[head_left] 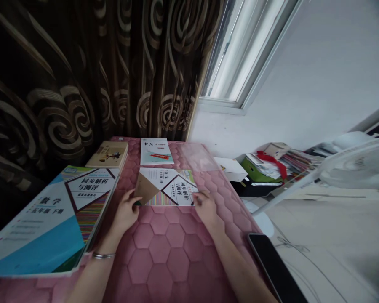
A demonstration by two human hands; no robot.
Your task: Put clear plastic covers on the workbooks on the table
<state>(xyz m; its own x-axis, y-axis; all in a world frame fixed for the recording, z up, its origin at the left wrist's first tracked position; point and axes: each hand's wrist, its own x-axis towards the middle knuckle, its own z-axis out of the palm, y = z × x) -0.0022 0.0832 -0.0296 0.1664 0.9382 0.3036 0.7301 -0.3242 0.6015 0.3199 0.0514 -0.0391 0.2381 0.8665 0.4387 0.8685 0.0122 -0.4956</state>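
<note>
A workbook (167,187) with a brown, white and striped cover lies flat in the middle of a pink quilted surface (164,256). My left hand (125,211) pinches its near left corner, fingers closed on the edge. At the near right corner, my right hand (206,209) grips the book the same way. A silver bangle (102,255) circles my left wrist.
A large blue and white textbook (47,219) lies at the left. A yellow-brown book (109,154) and a white and teal booklet (156,151) sit further back. A clear plastic sheet (199,158) rests at the right rear, a dark phone (276,267) at the right edge. Dark curtain behind; fan and clutter right.
</note>
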